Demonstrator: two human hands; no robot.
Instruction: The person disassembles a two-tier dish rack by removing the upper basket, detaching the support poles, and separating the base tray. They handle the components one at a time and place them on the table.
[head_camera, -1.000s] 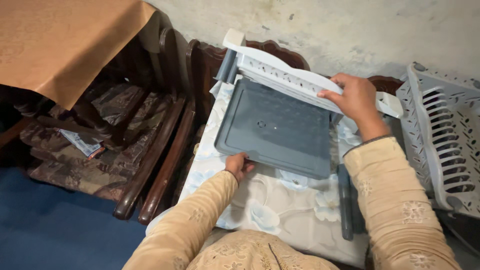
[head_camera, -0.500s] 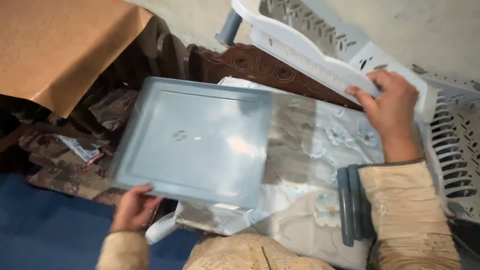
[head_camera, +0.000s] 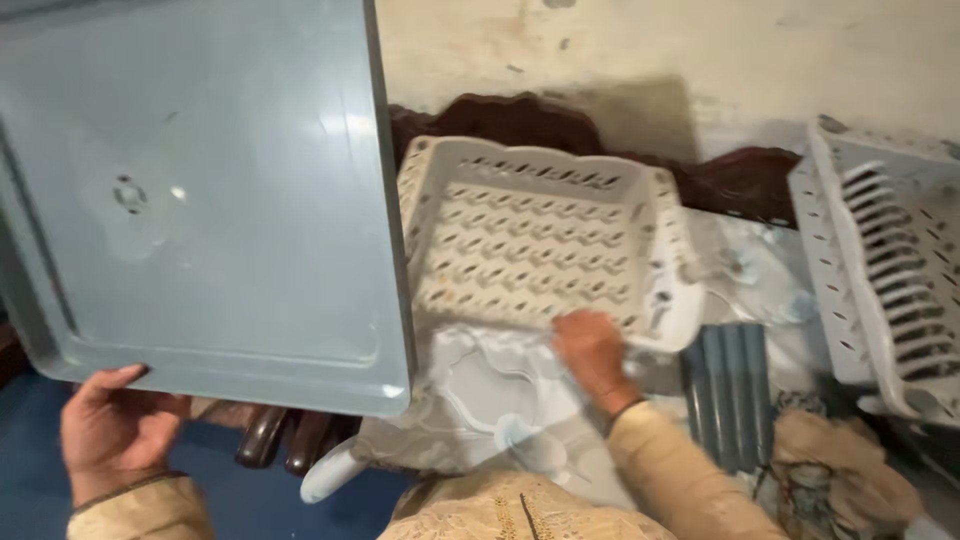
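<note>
1. Lifting clear of the bed, the grey tray (head_camera: 200, 190) now fills the upper left of the view, tilted up with its shallow inside facing the camera; a second ago it lay flat on the patterned bed cover (head_camera: 480, 390) under the white rack.
2. The left hand (head_camera: 110, 430) is closed on the tray's lower edge near the left corner, thumb over the rim, and bears its whole weight; half a second ago the tray was only swinging out to that side.
3. The white slotted basket (head_camera: 540, 245), which the right hand held high in the air a moment ago, has come down and rests on the bed cover against the dark carved headboard (head_camera: 560, 120).
4. The right hand (head_camera: 592, 352) lies on the basket's near rim, fingers curled over it; whether it grips or merely steadies, I cannot tell.
5. So the two parts have been separated: tray in the air at left, basket set down in the middle.
6. A bundle of grey posts (head_camera: 728, 385) lies just right of the basket, and a second white slotted rack (head_camera: 880, 270) leans at the far right, neither touched.
</note>
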